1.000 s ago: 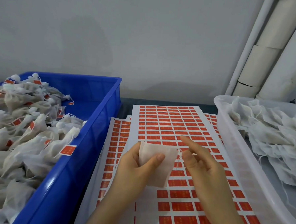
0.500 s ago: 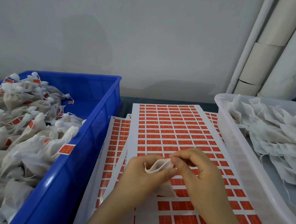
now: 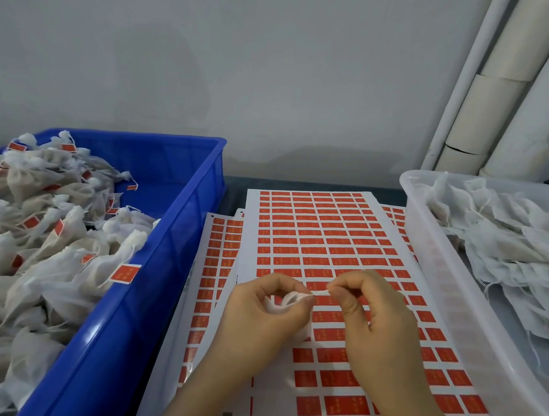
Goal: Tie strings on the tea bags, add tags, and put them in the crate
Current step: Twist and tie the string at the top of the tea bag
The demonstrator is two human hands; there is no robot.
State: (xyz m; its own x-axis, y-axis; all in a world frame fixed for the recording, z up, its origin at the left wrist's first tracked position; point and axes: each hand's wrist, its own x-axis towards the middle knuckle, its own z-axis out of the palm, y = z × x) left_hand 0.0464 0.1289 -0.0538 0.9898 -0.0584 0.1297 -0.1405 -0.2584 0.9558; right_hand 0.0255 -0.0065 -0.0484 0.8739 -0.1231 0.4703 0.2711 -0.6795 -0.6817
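My left hand [image 3: 269, 315] grips a white tea bag [image 3: 285, 302], bunched up inside the curled fingers, over the sheets. My right hand [image 3: 366, 305] pinches the bag's thin white string [image 3: 320, 292] between thumb and forefinger, just right of the bag. Beneath both hands lie sheets of red tag stickers [image 3: 316, 235]. On the left, the blue crate [image 3: 169, 243] holds several tied tea bags with red tags [image 3: 125, 273]. A clear tub [image 3: 435, 267] on the right holds several untied white tea bags [image 3: 500, 238].
A grey wall stands behind the table. White pipes and cardboard tubes [image 3: 501, 102] lean at the back right. The sticker sheets overlap and fill the gap between crate and tub.
The flat tea bag in my left hand has been gathered into a bunch. My right hand came in to its top and now pulls the string out to the right.
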